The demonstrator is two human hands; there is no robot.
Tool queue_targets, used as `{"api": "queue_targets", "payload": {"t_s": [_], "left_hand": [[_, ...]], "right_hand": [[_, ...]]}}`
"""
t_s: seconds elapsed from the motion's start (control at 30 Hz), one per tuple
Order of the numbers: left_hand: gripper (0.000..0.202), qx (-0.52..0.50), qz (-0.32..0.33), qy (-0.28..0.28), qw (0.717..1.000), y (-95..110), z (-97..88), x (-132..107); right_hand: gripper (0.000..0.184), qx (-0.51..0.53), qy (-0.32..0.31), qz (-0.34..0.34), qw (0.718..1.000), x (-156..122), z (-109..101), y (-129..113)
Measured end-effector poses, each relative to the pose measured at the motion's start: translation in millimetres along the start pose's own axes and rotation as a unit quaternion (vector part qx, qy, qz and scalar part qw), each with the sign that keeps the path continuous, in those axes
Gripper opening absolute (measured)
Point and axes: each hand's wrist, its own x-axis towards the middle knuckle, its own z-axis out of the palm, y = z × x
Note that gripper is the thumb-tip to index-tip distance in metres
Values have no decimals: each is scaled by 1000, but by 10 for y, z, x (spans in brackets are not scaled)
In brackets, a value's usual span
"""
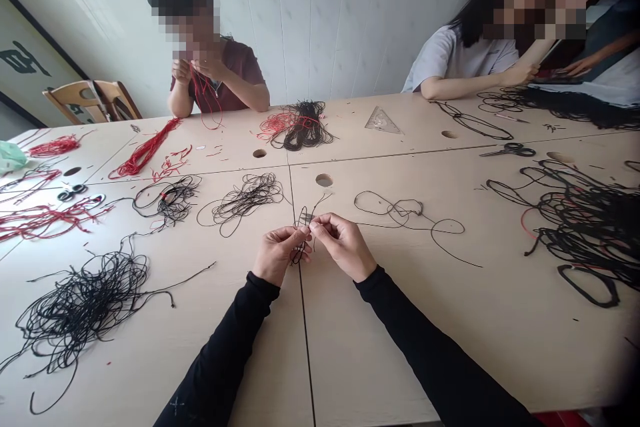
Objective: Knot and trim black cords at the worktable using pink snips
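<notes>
Both: left hand (277, 257), right hand (343, 245) | pinching black cord (303, 218) | apparently knotted

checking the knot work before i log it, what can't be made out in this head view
Head view, black cord pinched between left hand and right hand: knot too small, fingertips cover it.
Head view, black cord pile: cut off by the right edge.
Head view, triangle ruler: markings too small to read.
Head view, red cords: washed out by glare, cut by the left edge.
</notes>
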Motion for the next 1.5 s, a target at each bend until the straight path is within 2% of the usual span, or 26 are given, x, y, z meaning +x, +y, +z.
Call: {"api": "queue_targets", "payload": {"t_s": [0.77,0.93,1.5], "left_hand": [[28,17,-4,13,1000,14,11,0],[31,11,-6,1,1000,1,12,5],[27,45,5,45,998,21,29,-7]], "right_hand": [[24,-27,-16,5,999,15,-45,-24],[25,-31,-11,8,999,19,-49,-8],[23,-93,-14,-29,995,24,-57,25]]}}
